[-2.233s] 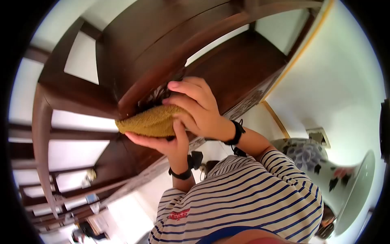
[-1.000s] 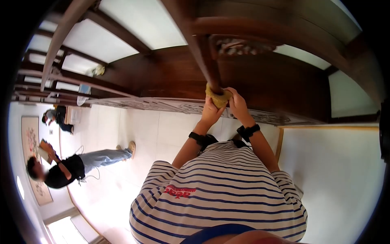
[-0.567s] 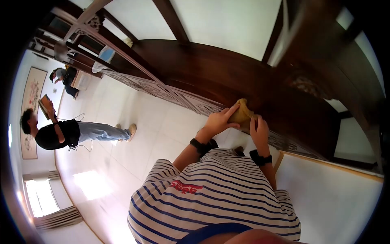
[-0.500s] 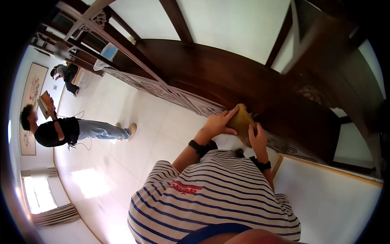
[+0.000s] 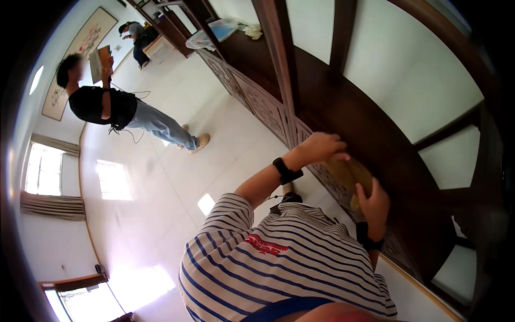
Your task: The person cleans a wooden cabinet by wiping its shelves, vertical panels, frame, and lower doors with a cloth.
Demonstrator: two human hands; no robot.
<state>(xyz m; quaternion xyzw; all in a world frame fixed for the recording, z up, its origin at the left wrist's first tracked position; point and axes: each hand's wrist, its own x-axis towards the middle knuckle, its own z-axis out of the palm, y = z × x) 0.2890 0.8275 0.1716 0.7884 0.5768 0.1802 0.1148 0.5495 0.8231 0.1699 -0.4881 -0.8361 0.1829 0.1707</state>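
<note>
A yellow-brown cloth (image 5: 347,173) is stretched between my two hands at the front edge of a dark wooden shelf (image 5: 370,126). My left hand (image 5: 319,147) grips the cloth's far end with its fingers curled over it. At the near end my right hand (image 5: 374,206) pinches it between thumb and fingers; some fingertips are hidden. Below the cloth, the cabinet's carved front panel (image 5: 330,180) shows in part.
Dark upright posts (image 5: 276,59) divide the shelving. Farther along the shelf lie a clear plastic bag (image 5: 201,40) and a crumpled pale cloth (image 5: 253,31). A person in black (image 5: 104,104) stands on the tiled floor holding a board, and another person (image 5: 139,40) is behind.
My view has turned, so the room and the standing person appear shifted right and upward. Both hands still hold the cloth; my left hand's fingers are now more curled around it.
</note>
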